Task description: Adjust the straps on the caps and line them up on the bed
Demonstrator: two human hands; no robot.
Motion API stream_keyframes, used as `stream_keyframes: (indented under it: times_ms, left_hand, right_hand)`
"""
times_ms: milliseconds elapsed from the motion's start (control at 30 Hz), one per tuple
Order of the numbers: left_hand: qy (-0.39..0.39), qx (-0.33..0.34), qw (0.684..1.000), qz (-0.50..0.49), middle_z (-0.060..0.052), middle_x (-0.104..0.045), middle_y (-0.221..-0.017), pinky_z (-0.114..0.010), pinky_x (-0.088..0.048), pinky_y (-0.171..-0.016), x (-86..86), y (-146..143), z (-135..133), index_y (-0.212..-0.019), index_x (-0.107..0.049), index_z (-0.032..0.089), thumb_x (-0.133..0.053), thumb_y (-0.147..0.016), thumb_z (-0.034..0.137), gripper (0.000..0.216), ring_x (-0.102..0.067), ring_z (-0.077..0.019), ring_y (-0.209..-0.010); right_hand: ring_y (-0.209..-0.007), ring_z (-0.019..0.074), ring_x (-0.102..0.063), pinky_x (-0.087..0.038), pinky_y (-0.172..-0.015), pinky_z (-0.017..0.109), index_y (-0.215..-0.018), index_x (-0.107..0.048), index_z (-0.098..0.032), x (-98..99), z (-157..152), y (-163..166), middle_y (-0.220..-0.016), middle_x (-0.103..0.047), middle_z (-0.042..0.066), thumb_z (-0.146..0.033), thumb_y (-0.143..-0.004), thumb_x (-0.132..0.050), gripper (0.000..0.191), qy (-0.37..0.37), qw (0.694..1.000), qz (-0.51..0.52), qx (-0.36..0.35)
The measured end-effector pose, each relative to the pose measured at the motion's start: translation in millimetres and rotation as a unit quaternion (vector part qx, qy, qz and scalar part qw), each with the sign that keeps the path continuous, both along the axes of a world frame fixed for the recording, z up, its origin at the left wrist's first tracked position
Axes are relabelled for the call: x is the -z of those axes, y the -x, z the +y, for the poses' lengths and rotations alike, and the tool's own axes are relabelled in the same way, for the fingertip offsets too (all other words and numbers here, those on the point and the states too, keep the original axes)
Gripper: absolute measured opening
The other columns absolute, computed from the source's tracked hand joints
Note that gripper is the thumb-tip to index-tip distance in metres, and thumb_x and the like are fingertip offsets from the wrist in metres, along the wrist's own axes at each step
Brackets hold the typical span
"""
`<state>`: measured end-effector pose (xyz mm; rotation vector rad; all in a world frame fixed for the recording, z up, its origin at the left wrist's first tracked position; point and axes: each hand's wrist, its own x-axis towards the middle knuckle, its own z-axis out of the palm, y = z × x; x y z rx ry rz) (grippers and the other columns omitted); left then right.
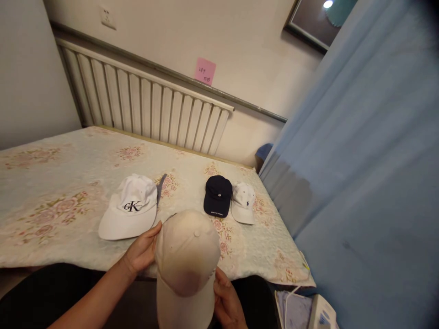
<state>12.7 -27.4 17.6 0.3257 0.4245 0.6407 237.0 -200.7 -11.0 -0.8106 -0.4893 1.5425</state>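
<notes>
Between my two hands I hold a beige baseball cap [187,256], its brim pointing down toward me. My left hand [144,249] grips the cap's left edge, fingers hidden behind it. On the other side, my right hand [226,294] is closed on the edge near the brim. A white cap with black "CK" lettering [132,208] lies on the bed, just beyond my left hand. Farther right, a dark navy cap [218,195] and a white cap with a small dark emblem [243,202] sit side by side, touching.
The bed [99,169] has a pale floral cover. Behind it stand a white radiator [154,100] and a wall with a pink note [205,71]. A blue curtain [363,173] hangs at the right. Below it is a white box [322,315] with a cable.
</notes>
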Motion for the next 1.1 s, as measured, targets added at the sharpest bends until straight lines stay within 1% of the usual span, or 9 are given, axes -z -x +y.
stream_keyframes:
  times_ms: [67, 167, 367, 567, 767, 867, 1000, 1067, 1100]
  left_hand:
    - [0.016, 0.019, 1.000, 0.005, -0.015, -0.074, -0.098, -0.042, -0.053, -0.089, 0.4, 0, 2, -0.132, -0.050, 0.008, -0.056, -0.088, 0.028, 0.049, -0.069, -0.0301, -0.095]
    - [0.007, -0.007, 1.000, 0.024, -0.011, -0.075, -0.092, -0.040, -0.054, -0.086, 0.0, 1, 4, -0.130, -0.053, 0.010, -0.056, -0.087, 0.019, 0.044, -0.071, -0.0276, -0.088]
    - [-0.035, -0.060, 0.997, 0.024, -0.006, -0.075, -0.084, -0.035, -0.056, -0.081, 1.0, 1, 8, -0.124, -0.056, 0.014, -0.054, -0.086, 0.010, 0.038, -0.072, -0.0222, -0.081]
    - [-0.028, -0.055, 0.997, 0.035, -0.007, -0.075, -0.090, -0.035, -0.055, -0.083, 4.5, -1, 16, -0.127, -0.053, 0.013, -0.055, -0.085, 0.009, 0.043, -0.072, -0.0225, -0.084]
    - [-0.001, 0.014, 0.998, 0.068, -0.010, -0.075, -0.090, -0.039, -0.053, -0.083, 15.6, -3, 32, -0.127, -0.052, 0.011, -0.060, -0.083, 0.020, 0.046, -0.070, -0.0279, -0.090]
    - [-0.065, -0.031, 0.988, 0.136, -0.010, -0.075, -0.092, -0.041, -0.052, -0.083, 29.6, -3, 38, -0.114, -0.062, 0.016, -0.063, -0.079, 0.022, 0.036, -0.065, -0.0321, -0.103]
    - [-0.205, -0.178, 0.924, 0.270, -0.007, -0.073, -0.093, -0.033, -0.042, -0.096, 54.3, -2, 36, -0.079, -0.070, 0.023, -0.069, -0.064, 0.008, 0.021, -0.041, -0.0324, -0.130]
    - [-0.358, -0.220, 0.827, 0.374, -0.008, -0.069, -0.104, -0.033, -0.034, -0.104, 64.9, -2, 29, -0.088, -0.071, 0.024, -0.070, -0.065, 0.012, 0.026, -0.039, -0.0321, -0.129]
    - [-0.436, -0.201, 0.774, 0.412, -0.009, -0.067, -0.109, -0.035, -0.030, -0.106, 69.2, -2, 25, -0.093, -0.070, 0.024, -0.068, -0.068, 0.015, 0.027, -0.042, -0.0322, -0.126]
  right_hand:
    - [-0.096, 0.0303, -0.066, -0.052, -0.079, 0.044, -0.120, -0.061, -0.017, 1.8, 0, -1, -0.101, -0.071, 0.014, -0.032, -0.061, -0.080, 0.064, 0.001, 1.000, 0.005, 0.002]
    - [-0.100, 0.0310, -0.065, -0.051, -0.082, 0.045, -0.117, -0.063, -0.017, 6.7, 0, -3, -0.104, -0.071, 0.015, -0.033, -0.063, -0.078, 0.059, 0.002, 1.000, 0.023, 0.017]
    - [-0.113, 0.0301, -0.059, -0.049, -0.089, 0.044, -0.105, -0.069, -0.020, 18.4, -4, 0, -0.112, -0.069, 0.010, -0.039, -0.070, -0.070, 0.040, 0.029, 0.991, 0.038, 0.126]
    - [-0.108, 0.0340, -0.061, -0.050, -0.086, 0.048, -0.119, -0.063, -0.021, 12.8, -10, 9, -0.117, -0.066, 0.014, -0.039, -0.062, -0.074, 0.061, 0.012, 0.996, 0.044, 0.079]
    - [-0.105, 0.0319, -0.062, -0.050, -0.085, 0.046, -0.122, -0.060, -0.019, 3.0, 2, 9, -0.116, -0.066, 0.015, -0.036, -0.063, -0.074, 0.063, -0.002, 0.995, 0.055, 0.078]
    - [-0.105, 0.0302, -0.063, -0.051, -0.085, 0.044, -0.124, -0.058, -0.019, -2.8, 15, 10, -0.121, -0.064, 0.014, -0.035, -0.066, -0.072, 0.063, -0.012, 0.994, 0.059, 0.088]
    - [-0.103, 0.0292, -0.064, -0.052, -0.085, 0.044, -0.124, -0.057, -0.019, -7.5, 42, 14, -0.118, -0.066, 0.014, -0.034, -0.064, -0.073, 0.064, -0.029, 0.993, 0.067, 0.091]
    - [-0.102, 0.0291, -0.064, -0.052, -0.085, 0.044, -0.122, -0.059, -0.018, -7.2, 59, 15, -0.115, -0.067, 0.014, -0.032, -0.063, -0.074, 0.063, -0.040, 0.992, 0.074, 0.089]
    - [-0.102, 0.0289, -0.064, -0.051, -0.085, 0.044, -0.121, -0.059, -0.018, -6.3, 69, 15, -0.114, -0.068, 0.014, -0.031, -0.063, -0.074, 0.062, -0.044, 0.992, 0.076, 0.089]
